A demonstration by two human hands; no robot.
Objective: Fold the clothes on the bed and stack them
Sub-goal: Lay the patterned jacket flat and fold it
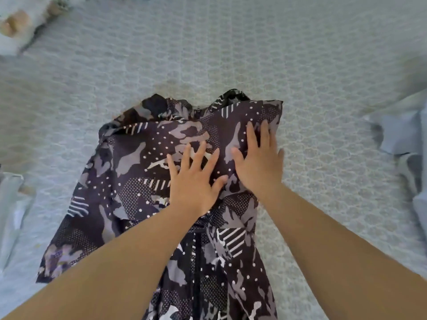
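1. The dark patterned garment (143, 181) lies mid-bed, its top folded over, so I judge I am flattening that fold.
2. My left hand (194, 181) and right hand (258, 162) press it with straight, spread fingers, gripping nothing (palms down).
3. Camouflage blotches, dots, stripes; rumpled at left.
4. Pale blue clothes (402, 135) wait on the quilted bed (231, 42).

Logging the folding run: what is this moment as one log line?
step: smoothing | item: patterned garment on bed | left hand: flat on it | right hand: flat on it | stacked: no
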